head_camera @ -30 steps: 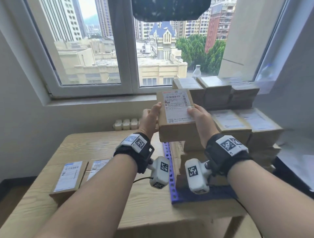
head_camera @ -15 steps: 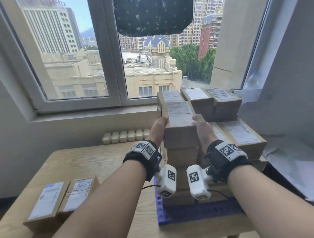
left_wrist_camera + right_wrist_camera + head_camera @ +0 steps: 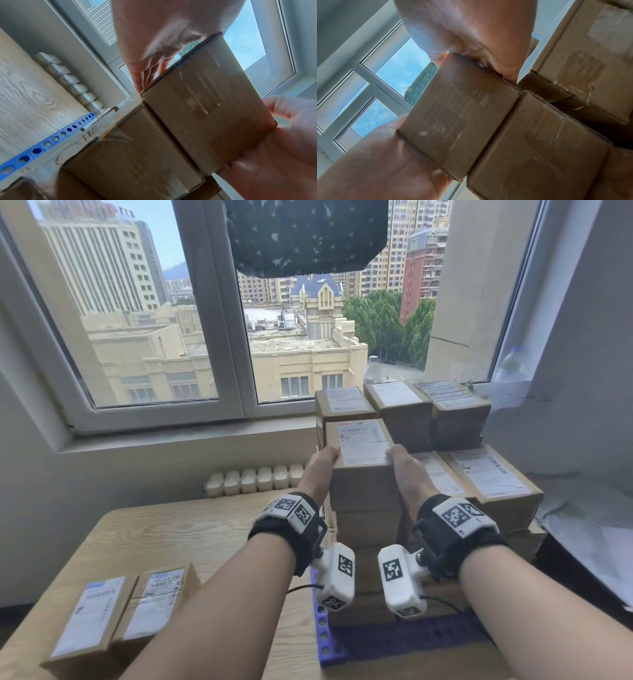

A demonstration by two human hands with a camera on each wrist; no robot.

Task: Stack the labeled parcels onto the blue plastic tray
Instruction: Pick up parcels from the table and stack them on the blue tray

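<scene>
A brown cardboard parcel (image 3: 363, 446) with a white label on top sits on the front-left column of parcels stacked on the blue plastic tray (image 3: 323, 635). My left hand (image 3: 320, 470) grips its left side and my right hand (image 3: 407, 470) its right side, thumbs on the top edge. In the left wrist view the parcel (image 3: 205, 108) lies between my left hand's fingers (image 3: 142, 75) and the right hand (image 3: 283, 135), above the tray's perforated edge (image 3: 51, 140). The right wrist view shows the parcel (image 3: 458, 115) resting on a lower box (image 3: 539, 148).
Two labeled parcels (image 3: 89, 618) (image 3: 154, 601) lie side by side on the wooden table (image 3: 171, 535) at the near left. Taller rows of stacked parcels (image 3: 397, 405) (image 3: 489, 477) stand behind and to the right. A window sill and a wall close off the back.
Both hands have carried the parcel forward and down from mid-air onto the front-left column of the stack. The head camera has moved closer and tilted up.
</scene>
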